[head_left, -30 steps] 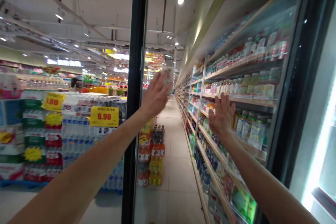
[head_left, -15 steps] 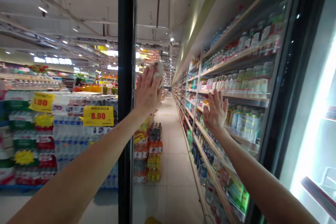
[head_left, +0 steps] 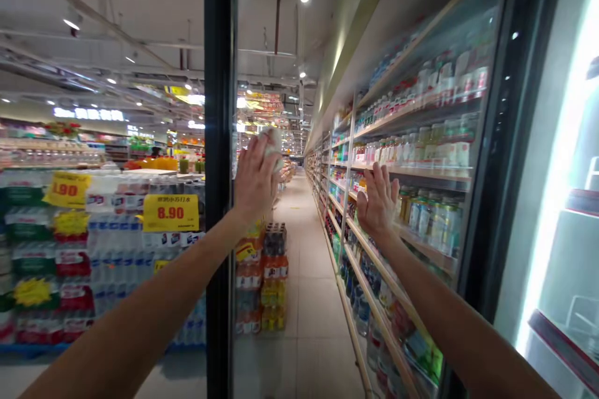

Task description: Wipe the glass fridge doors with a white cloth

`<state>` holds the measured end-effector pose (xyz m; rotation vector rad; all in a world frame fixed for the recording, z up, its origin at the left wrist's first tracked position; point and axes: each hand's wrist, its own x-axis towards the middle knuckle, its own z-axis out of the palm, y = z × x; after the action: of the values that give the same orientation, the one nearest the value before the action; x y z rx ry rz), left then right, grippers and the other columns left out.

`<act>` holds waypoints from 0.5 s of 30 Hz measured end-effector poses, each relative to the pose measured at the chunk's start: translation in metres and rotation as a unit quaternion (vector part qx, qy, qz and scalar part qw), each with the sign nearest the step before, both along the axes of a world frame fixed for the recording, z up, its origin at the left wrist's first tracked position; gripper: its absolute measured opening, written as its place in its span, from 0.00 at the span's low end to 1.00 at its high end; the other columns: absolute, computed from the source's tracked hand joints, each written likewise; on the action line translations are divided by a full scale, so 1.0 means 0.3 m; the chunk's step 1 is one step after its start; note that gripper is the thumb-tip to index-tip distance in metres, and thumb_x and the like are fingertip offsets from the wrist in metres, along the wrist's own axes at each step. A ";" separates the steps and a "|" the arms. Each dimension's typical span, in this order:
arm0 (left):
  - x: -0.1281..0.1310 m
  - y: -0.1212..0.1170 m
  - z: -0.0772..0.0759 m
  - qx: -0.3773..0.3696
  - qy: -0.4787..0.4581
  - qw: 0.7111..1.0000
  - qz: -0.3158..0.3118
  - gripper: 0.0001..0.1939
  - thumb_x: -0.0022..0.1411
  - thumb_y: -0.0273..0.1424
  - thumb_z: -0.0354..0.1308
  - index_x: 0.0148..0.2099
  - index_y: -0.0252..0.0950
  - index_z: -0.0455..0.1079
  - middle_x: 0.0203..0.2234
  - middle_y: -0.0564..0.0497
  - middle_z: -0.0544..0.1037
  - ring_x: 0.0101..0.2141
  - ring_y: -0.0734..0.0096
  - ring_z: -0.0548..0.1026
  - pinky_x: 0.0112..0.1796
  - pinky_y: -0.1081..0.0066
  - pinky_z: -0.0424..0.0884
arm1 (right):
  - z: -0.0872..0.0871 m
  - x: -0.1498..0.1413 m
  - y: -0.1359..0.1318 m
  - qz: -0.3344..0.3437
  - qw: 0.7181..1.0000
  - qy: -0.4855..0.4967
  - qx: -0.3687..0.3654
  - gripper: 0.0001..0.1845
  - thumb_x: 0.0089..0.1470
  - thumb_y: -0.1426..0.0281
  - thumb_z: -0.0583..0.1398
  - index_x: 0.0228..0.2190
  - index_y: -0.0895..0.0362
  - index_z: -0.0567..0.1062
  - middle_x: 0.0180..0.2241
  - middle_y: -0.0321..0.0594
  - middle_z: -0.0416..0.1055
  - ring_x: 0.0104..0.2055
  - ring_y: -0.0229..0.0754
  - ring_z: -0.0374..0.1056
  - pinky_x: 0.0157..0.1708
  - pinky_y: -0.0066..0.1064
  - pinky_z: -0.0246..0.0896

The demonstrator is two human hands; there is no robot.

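Note:
My left hand (head_left: 256, 177) reaches forward past a black door frame (head_left: 219, 137), holding a pale crumpled cloth (head_left: 273, 144) against the glass; the fingers hide part of the cloth. My right hand (head_left: 378, 199) is raised across from it, fingers up and slightly spread, with nothing in it. It appears to rest on the same glass door (head_left: 322, 299), though contact is hard to make out.
Through the glass run a tiled aisle (head_left: 309, 243) and shelves of bottles (head_left: 421, 149). On the left stand stacked drink packs (head_left: 116, 255) with a yellow price sign (head_left: 171, 212). A lit cooler interior (head_left: 556, 212) lies at the right edge.
My left hand and the cloth have shifted slightly down and left. My right hand stays nearly in place, while the whole view has moved a little.

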<state>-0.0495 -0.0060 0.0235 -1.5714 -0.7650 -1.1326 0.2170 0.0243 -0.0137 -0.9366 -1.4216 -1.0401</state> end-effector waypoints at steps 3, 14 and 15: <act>0.030 0.005 -0.106 -0.018 0.122 0.992 -0.018 0.16 0.62 0.26 0.47 0.52 0.33 0.60 0.64 0.43 0.45 0.63 0.58 0.37 0.61 0.55 0.45 | 0.000 -0.002 -0.004 0.005 1.000 0.002 0.002 0.29 0.57 0.66 0.47 0.60 0.54 0.51 0.62 0.45 0.51 0.66 0.45 0.41 0.61 0.48 0.35; -0.084 -0.020 -0.006 -0.009 0.021 0.999 0.027 0.16 0.62 0.25 0.47 0.52 0.34 0.60 0.62 0.43 0.50 0.63 0.62 0.37 0.60 0.55 0.49 | -0.001 -0.002 0.004 0.009 1.000 -0.001 0.021 0.28 0.56 0.66 0.48 0.58 0.55 0.55 0.61 0.47 0.54 0.65 0.45 0.43 0.61 0.47 0.37; -0.073 -0.022 -0.029 -0.008 0.017 0.999 0.027 0.15 0.61 0.25 0.47 0.51 0.33 0.61 0.63 0.43 0.49 0.63 0.60 0.37 0.60 0.55 0.49 | -0.001 -0.003 0.004 0.010 1.000 -0.001 0.020 0.28 0.56 0.66 0.48 0.58 0.55 0.55 0.61 0.47 0.54 0.65 0.45 0.43 0.61 0.47 0.37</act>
<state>-0.0713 -0.0126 0.0148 -1.5705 -0.7901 -1.0601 0.2161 0.0255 -0.0139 -0.8919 -1.4031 -1.0514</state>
